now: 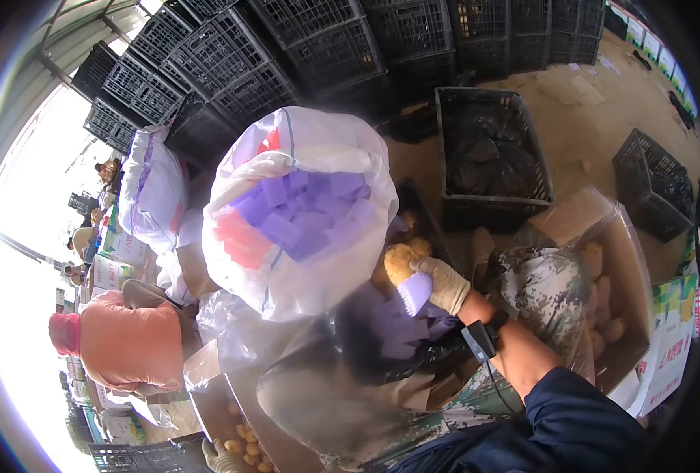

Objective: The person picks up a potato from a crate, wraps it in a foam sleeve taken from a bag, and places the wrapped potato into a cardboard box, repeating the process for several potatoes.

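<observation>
In the head view, the gloved right grip (449, 288) is closed around a yellow potato-like piece (399, 263) and the purple foam sleeve (414, 294) against it, near the white sack (310, 290) of purple foam pieces (306, 214). The gloved left grip (222, 458) is at the bottom edge, beside small yellow pieces (252, 448) in a carton (210, 402); I cannot tell how far open it is or whether it holds anything. A black crate (492, 206) containing dark plastic stands beyond the right grip.

The potato (398, 263), yellow and rounded, sat tilted in gloved fingers (429, 270); the purple wrap (415, 294), its edge scalloped, lay against the potato's lower end.
</observation>
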Action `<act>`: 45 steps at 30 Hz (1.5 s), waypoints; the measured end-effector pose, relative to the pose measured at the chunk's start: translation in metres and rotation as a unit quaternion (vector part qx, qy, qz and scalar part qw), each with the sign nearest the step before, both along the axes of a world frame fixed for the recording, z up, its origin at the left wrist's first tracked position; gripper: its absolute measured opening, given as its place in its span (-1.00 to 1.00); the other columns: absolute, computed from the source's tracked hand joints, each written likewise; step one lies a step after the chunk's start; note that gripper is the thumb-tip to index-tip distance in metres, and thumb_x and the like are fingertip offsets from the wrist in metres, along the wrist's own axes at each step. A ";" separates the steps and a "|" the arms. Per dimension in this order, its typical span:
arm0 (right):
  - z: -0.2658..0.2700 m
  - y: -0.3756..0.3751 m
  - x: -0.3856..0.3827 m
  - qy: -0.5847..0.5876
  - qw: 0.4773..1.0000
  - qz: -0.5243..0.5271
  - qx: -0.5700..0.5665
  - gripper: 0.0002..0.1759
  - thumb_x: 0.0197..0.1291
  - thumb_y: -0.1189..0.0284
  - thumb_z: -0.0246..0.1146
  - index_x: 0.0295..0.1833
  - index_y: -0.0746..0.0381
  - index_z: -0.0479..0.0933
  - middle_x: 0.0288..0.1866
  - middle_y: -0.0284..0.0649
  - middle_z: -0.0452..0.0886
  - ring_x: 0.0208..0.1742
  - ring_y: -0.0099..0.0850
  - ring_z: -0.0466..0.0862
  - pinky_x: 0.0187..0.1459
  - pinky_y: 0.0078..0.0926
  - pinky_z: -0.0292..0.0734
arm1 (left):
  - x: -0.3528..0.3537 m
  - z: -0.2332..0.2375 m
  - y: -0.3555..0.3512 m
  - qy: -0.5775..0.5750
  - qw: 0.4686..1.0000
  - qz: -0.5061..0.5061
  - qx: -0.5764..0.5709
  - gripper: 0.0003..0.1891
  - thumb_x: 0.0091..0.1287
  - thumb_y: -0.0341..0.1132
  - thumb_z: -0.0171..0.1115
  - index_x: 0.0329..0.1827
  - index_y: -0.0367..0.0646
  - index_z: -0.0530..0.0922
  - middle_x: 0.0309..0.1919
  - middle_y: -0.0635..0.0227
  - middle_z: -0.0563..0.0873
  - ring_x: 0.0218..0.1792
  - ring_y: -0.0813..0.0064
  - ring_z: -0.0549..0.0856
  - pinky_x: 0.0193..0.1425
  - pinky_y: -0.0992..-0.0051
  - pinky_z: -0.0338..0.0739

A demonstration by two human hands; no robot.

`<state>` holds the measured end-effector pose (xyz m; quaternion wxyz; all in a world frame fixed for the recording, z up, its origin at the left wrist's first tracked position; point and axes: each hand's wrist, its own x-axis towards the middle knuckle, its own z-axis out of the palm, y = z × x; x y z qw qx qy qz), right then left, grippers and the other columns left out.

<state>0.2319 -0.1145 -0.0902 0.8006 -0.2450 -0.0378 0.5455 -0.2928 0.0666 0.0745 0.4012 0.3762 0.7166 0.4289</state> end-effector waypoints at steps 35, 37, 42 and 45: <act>0.089 -0.031 -0.112 -0.092 0.917 -0.223 -0.318 -0.56 0.27 0.40 0.39 0.21 0.36 0.56 -0.01 -0.25 0.65 -0.08 -0.48 0.60 0.01 -0.45 0.54 | 0.292 -0.040 -0.135 0.278 0.664 -0.582 0.378 -0.87 0.13 -0.39 0.40 -0.26 0.00 0.69 -0.28 0.35 0.66 -0.37 0.22 0.69 -0.35 0.26 0.60; 0.079 -0.032 -0.110 -0.097 0.912 -0.230 -0.326 -0.56 0.27 0.40 0.39 0.21 0.36 0.56 -0.02 -0.25 0.65 -0.09 -0.48 0.60 -0.01 -0.45 0.55 | 0.293 -0.041 -0.139 0.204 0.655 -0.622 0.377 -0.84 0.11 -0.43 0.41 -0.26 0.02 0.70 -0.27 0.36 0.67 -0.42 0.24 0.69 -0.37 0.28 0.60; 0.070 -0.040 -0.100 -0.140 0.902 -0.248 -0.324 -0.49 0.23 0.45 0.43 0.26 0.36 0.51 0.03 -0.24 0.64 -0.07 -0.49 0.61 0.01 -0.48 0.59 | 0.285 -0.041 -0.137 0.111 0.651 -0.689 0.297 -0.64 0.02 -0.17 0.63 -0.19 -0.09 0.70 -0.21 0.23 0.63 -0.35 0.27 0.71 -0.32 0.36 0.63; 0.090 -0.050 -0.087 -0.232 0.874 -0.324 -0.276 -0.40 0.17 0.49 0.48 0.31 0.36 0.46 0.08 -0.24 0.63 0.00 -0.50 0.63 0.08 -0.50 0.62 | 0.280 -0.048 -0.136 -0.017 0.697 -0.700 0.153 -0.56 0.04 -0.18 0.68 -0.13 -0.22 0.68 -0.20 0.27 0.66 -0.25 0.41 0.75 -0.13 0.45 0.68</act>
